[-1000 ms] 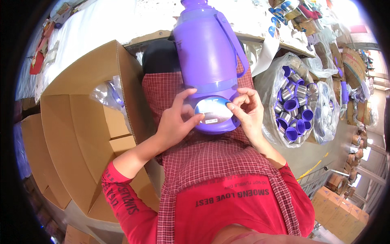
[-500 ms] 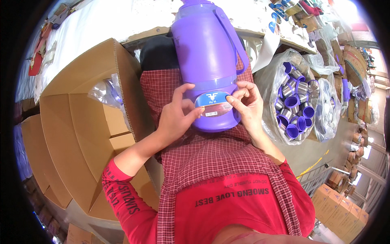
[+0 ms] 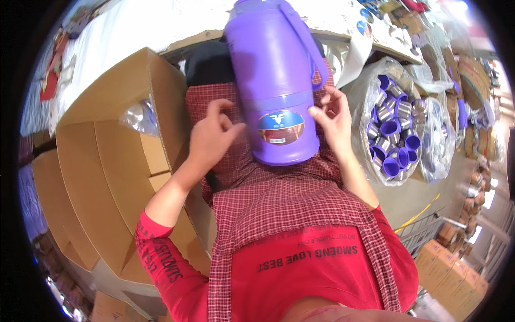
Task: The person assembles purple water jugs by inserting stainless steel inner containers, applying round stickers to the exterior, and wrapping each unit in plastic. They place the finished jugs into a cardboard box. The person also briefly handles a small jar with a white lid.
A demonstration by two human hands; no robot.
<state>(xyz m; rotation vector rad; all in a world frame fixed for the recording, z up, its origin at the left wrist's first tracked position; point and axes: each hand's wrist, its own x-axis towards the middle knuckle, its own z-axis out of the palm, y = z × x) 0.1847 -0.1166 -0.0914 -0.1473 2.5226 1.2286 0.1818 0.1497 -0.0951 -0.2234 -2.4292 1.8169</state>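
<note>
A large purple thermos jug lies across my lap, its base toward me and its strap-like handle along the right side. An oval blue and brown sticker sits flat on the lower body, near the base. My left hand hovers just left of the jug, apart from it, with thumb and fingers spread and nothing between them. On the other side, my right hand has its thumb tip at the jug's edge; its fingers are part-bent and apart, holding nothing.
At left stands a large open cardboard box with clear plastic inside. A clear bag of steel and purple cups is at right. The white-covered worktable lies ahead. Closed cartons are stacked at lower right.
Both hands have let go of the sticker's edges and moved apart, the left one leftward, the right one slightly right and up. The sticker now lies flat on the jug.
</note>
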